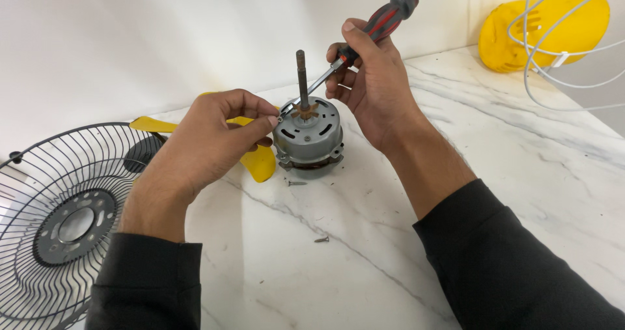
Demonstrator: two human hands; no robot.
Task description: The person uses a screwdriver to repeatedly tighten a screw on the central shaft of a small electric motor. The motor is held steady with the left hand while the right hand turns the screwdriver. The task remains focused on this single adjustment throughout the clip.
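Now gripping screwdriver [364, 40] in right hand [371, 89], tip beside left grip [215, 138] pinching screw [280, 117] at motor [308, 134].

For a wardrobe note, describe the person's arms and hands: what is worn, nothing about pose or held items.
Both arms wear long dark, near-black sleeves of plain cloth, pushed back above the wrists, with no visible markings. The left hand and right hand are bare: no gloves, rings, watch or bands in view. Fingernails look short.

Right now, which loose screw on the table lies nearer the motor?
The screw just below the motor, near its base; the other screw lies farther toward the person.
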